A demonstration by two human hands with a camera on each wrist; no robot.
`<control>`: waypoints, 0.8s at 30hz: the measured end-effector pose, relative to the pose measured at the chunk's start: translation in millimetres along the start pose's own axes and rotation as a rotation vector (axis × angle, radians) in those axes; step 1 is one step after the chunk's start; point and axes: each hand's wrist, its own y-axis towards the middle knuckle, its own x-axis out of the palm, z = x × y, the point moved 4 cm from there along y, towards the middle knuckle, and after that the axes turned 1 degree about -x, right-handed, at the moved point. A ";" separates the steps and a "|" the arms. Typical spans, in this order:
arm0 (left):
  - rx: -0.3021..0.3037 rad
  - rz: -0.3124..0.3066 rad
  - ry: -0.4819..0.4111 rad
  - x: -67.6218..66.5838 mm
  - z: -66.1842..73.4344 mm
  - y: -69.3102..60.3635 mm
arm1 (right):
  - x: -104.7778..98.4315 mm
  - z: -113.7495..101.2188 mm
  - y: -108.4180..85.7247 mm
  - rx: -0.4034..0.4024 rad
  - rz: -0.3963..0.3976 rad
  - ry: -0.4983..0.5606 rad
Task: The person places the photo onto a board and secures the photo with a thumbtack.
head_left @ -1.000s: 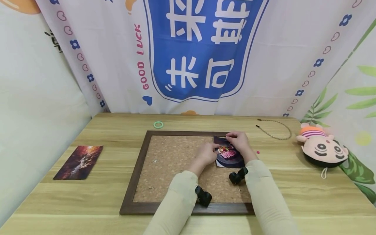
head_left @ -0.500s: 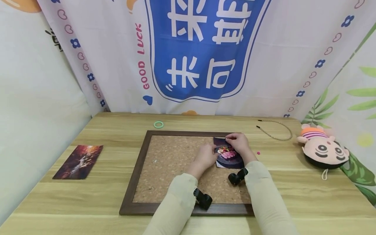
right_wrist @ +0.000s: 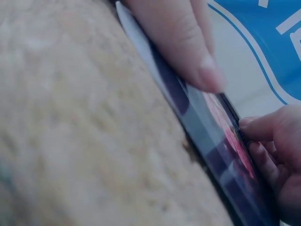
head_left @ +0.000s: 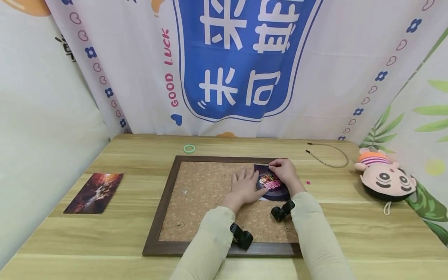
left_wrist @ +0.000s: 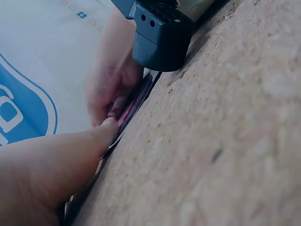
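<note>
A dark photo [head_left: 276, 190] of food with pink slices lies at the upper right of a brown-framed corkboard [head_left: 199, 202]. My left hand [head_left: 244, 189] rests flat with fingers spread across the cork and the photo's left edge. In the right wrist view its thumb lies over the photo's face. My right hand [head_left: 284, 171] is at the photo's upper edge. Its thumb and finger pinch a small dark thing [right_wrist: 239, 135], mostly hidden by the fingertips; its kind cannot be made out. The photo's lower left corner lifts slightly off the cork.
A second photo [head_left: 93, 193] in red and orange lies on the table at left. Behind the board is a green ring [head_left: 189, 148]. To the right are a cord [head_left: 336, 149], a tiny pink object [head_left: 308, 182] and a plush doll [head_left: 386, 175].
My left hand has gone from bent fingers at the photo's left edge to fingers spread flat, with its thumb over the photo. The right hand stays at the upper edge, almost still.
</note>
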 end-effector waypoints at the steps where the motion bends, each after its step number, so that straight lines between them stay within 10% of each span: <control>1: 0.001 -0.013 0.006 0.4 0.3 -0.3 | -0.1 0.4 0.0 0.002 0.001 -0.003; 24: 0.011 0.003 0.032 -0.2 1.1 -2.1 | 0.7 -5.0 0.5 -0.012 -0.011 -0.076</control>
